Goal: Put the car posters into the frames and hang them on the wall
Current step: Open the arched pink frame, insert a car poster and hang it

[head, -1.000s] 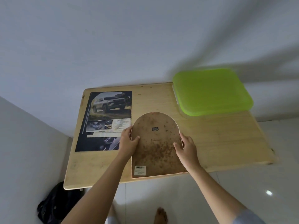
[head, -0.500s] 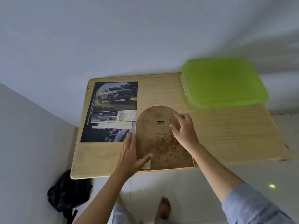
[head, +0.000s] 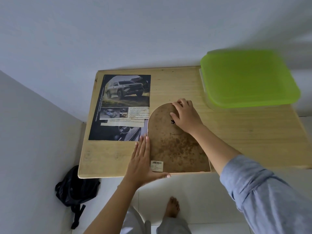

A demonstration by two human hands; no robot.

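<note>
From the head camera, the frame [head: 175, 142] lies face down near the front edge of the table [head: 244, 137], its brown arched back up, with a barcode label [head: 157, 165] at its lower left corner. The poster [head: 121, 107] lies flat just left of it, and the frame's curved edge overlaps the poster's lower right part. The left hand [head: 143, 162] lies flat and open along the frame's left side, thumb spread along its bottom edge, gripping nothing. The right hand [head: 185, 115] rests on the arched top, fingers bent over the rim; it covers most of the small black hanger [head: 172, 122]. A green lid [head: 248, 78] sits at the table's far right corner, well apart. A black bag [head: 76, 188] lies on the floor [head: 202, 200], left of a bare foot [head: 172, 206].
</note>
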